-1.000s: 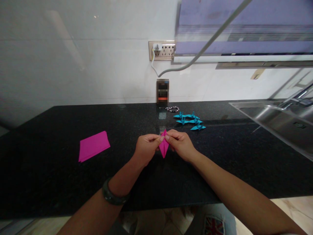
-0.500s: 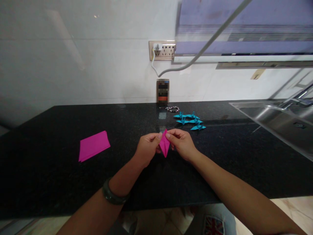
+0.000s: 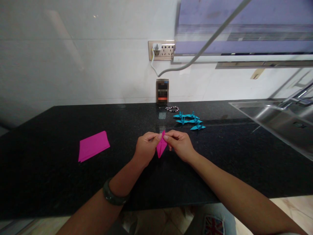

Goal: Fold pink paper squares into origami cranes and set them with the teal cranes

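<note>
One narrow, diamond-shaped, folded pink paper, tilted, between the two hands, lower tip free. Left hand: thumb and fingers pinching its left edge. Right hand: likewise at the right edge. One stack of flat, four-sided pink paper sheets, well left of the left hand. Five small blue folded-paper cranes, grouped beyond the right hand. One beaded loop, beyond the cranes.

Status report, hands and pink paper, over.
Left hand, right hand: both pinching folded pink paper. Blue paper cranes beyond, rightward, not in the way.
</note>
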`<state>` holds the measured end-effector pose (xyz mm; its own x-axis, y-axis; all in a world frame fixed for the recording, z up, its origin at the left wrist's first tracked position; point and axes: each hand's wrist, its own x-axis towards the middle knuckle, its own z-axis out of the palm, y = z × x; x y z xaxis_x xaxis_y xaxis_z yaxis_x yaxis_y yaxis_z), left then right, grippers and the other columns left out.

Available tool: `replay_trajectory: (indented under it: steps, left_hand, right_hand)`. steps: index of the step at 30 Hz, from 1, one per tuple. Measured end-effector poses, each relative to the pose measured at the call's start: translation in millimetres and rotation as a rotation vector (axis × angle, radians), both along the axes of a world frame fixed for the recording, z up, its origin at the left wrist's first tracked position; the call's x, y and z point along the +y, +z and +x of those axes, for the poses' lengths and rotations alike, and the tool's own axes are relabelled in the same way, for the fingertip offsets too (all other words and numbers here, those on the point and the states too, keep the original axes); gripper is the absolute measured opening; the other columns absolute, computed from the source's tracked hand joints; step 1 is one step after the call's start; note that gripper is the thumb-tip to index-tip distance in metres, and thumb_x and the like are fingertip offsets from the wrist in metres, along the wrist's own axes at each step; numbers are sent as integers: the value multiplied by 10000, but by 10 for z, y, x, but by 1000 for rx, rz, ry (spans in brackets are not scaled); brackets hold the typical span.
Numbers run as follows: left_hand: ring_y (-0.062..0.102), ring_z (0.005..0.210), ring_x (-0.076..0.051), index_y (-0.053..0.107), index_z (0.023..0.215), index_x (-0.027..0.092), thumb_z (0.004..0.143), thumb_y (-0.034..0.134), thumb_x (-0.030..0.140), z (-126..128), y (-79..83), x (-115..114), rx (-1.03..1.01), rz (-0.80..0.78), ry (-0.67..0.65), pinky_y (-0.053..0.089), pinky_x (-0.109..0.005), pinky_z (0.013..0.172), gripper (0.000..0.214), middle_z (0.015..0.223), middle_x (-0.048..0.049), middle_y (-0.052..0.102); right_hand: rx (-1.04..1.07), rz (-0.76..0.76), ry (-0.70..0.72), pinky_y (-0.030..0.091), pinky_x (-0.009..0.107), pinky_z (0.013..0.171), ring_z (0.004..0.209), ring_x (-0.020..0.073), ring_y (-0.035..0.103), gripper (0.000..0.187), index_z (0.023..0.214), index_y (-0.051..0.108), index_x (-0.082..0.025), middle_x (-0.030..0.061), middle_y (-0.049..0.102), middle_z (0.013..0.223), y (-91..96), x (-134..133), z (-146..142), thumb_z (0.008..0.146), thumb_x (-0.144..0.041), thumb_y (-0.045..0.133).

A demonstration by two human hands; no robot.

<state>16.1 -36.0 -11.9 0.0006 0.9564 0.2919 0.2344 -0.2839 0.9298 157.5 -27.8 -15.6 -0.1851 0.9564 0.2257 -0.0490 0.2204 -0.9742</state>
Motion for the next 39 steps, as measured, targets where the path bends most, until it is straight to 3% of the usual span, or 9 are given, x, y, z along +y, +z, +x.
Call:
replay_trajectory:
  steps: [6,8,11,16,21,30,33,39]
  left_hand:
    - [532,733,-140,672,688,176,711,576,337,-8,3,1,32,83,29,419,-246,667,190,741,-34,574]
    - [523,675,-127,664,697,163,711,571,359,9,16,-11,-26,12,28,415,-232,593,217,742,-34,572]
    - [429,475,-82,633,717,142,728,535,412,36,31,-27,-159,-154,-23,329,-204,430,288,578,8,513]
    - [364,403,-57,608,757,129,707,564,417,56,33,-26,-283,-252,-66,272,-193,392,296,491,43,463]
    - [491,545,-100,618,710,124,708,571,367,50,42,-20,-159,-129,11,388,-220,521,247,607,-8,569]
    - [517,629,-126,604,665,148,764,501,349,6,39,-40,200,120,116,387,-229,580,246,660,-23,567]
    - [526,645,-127,601,676,145,770,494,341,7,41,-47,209,114,115,397,-231,594,242,678,-29,576]
    - [564,671,-143,625,814,132,758,508,350,24,19,-22,36,12,26,436,-245,618,254,741,-47,633]
  right_hand:
    - [-11,-2,-14,337,201,399,392,58,413,201,748,650,-153,-39,480,486,22,-9,-5,710,-341,588]
    - [-8,-5,-21,338,201,397,389,60,410,215,769,657,-156,-42,470,469,19,-4,-3,713,-350,584]
    - [-8,6,-24,341,200,393,395,61,417,226,787,664,-160,-38,476,487,7,1,2,708,-358,592]
    - [-28,56,-35,337,201,384,398,51,420,187,758,667,-174,-25,497,577,-8,-5,8,700,-342,608]
    - [-77,92,-29,340,203,387,401,50,432,166,756,673,-182,-17,499,616,-20,-9,3,717,-322,593]
    - [-107,105,-23,351,204,401,410,50,435,166,758,677,-183,-6,519,630,22,-58,-22,728,-308,574]
    - [-75,61,-20,349,201,397,407,50,436,164,755,664,-168,-15,510,598,19,-58,-37,722,-305,581]
    - [74,-63,-4,333,184,365,380,47,415,197,819,587,-153,-42,522,540,-4,-31,-61,683,-294,613]
